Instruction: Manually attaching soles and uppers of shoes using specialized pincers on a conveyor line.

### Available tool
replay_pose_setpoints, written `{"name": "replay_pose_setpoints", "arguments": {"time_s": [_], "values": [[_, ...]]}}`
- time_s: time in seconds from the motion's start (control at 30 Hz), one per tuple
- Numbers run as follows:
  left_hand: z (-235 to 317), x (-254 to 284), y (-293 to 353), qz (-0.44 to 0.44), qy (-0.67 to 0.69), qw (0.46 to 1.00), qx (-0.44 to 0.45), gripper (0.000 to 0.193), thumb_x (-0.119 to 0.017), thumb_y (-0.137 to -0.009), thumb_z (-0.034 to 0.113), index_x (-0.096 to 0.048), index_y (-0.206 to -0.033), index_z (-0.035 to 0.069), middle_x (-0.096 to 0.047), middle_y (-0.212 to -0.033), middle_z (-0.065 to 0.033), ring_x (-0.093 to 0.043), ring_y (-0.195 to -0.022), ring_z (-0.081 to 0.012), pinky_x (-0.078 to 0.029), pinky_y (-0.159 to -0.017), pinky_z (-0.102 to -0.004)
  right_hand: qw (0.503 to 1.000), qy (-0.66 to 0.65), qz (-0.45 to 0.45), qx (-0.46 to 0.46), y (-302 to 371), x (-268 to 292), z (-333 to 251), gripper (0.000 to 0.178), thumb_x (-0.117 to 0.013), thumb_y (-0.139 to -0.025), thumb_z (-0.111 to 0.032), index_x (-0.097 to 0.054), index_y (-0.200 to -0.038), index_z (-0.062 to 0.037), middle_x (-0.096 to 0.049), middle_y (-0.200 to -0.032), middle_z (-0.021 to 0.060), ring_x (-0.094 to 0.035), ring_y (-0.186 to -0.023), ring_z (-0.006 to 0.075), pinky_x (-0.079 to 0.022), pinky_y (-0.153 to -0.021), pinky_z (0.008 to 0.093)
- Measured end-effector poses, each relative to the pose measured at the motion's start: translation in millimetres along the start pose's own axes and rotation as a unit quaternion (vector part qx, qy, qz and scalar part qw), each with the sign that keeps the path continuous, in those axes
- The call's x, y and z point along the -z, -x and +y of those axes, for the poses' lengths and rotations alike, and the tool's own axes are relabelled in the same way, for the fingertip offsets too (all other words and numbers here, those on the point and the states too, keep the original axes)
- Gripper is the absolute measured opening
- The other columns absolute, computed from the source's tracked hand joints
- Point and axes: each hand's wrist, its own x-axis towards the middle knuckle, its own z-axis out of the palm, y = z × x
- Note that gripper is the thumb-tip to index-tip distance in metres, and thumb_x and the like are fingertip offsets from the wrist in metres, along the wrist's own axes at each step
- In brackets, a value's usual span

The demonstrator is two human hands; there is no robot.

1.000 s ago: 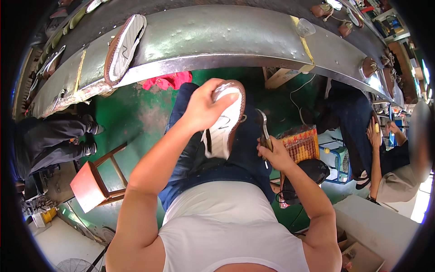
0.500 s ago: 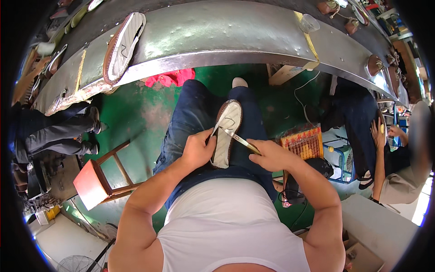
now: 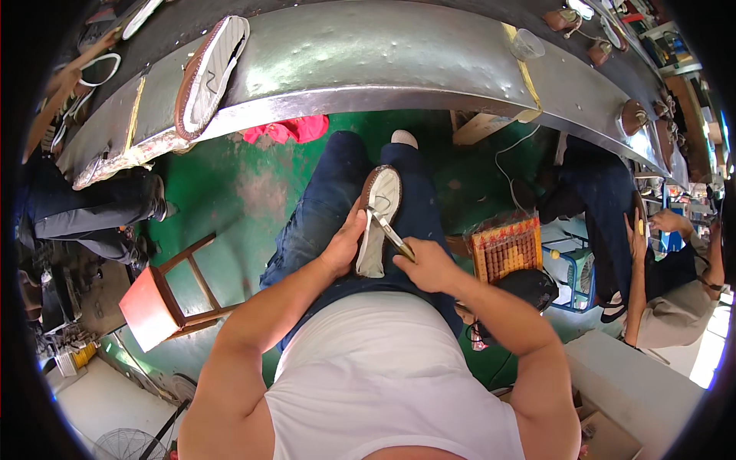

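A shoe [image 3: 372, 254] with a pale underside and a brown stitched edge lies sole up across my thighs, its rounded end away from me. My left hand [image 3: 346, 244] is closed on the shoe's left edge, thumb on the pale side. My right hand [image 3: 425, 264] is wrapped round the handle of a slim metal hand tool [image 3: 389, 231], perhaps pliers. The tool slants over the shoe, its far end at the left edge beside my left fingertips. Whether its tip grips the edge is too small to tell.
Ahead runs a metal-edged bench [image 3: 368, 57] with another upturned shoe [image 3: 209, 79] and a clear cup [image 3: 527, 44]. A red stool [image 3: 149, 308] stands left, a beaded seat cover [image 3: 506, 251] right. Other people sit on both sides; the right one [image 3: 675, 307] handles something.
My right hand and the tool have shifted left and slightly nearer the shoe. My left hand has slid along the edge toward the far end, and the shoe is turned a little.
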Motion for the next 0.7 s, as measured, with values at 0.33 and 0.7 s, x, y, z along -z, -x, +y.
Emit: {"name": "replay_pose_setpoints", "arguments": {"time_s": [0.33, 0.7], "values": [[-7, -12, -11, 0.115, -0.421, 0.881, -0.183, 0.063, -0.047, -0.102, 0.021, -0.017, -0.156, 0.010, -0.046, -0.145, -0.0222, -0.048, -0.131, -0.0333, -0.038, -0.108, -0.0351, 0.872, -0.440, -0.146, -0.158, 12, 40, 53, 0.035, -0.056, -0.099, -0.022, -0.054, -0.124, 0.0024, -0.066, -0.113, 0.0117, -0.068, -0.093, 0.0185, -0.057, -0.062, 0.0290], [12, -15, -14, 0.040, -0.656, 0.736, -0.163, 0.054, -0.046, -0.099, 0.024, -0.031, -0.151, 0.017, -0.048, -0.139, -0.0261, -0.059, -0.109, -0.0465, -0.051, -0.092, -0.0474, 0.953, -0.284, -0.046, -0.096, 5, 39, 37, 0.030, -0.050, -0.102, -0.026, -0.058, -0.113, 0.0003, -0.066, -0.091, 0.0088, -0.065, -0.079, 0.0156, -0.050, -0.066, 0.0280]]}}
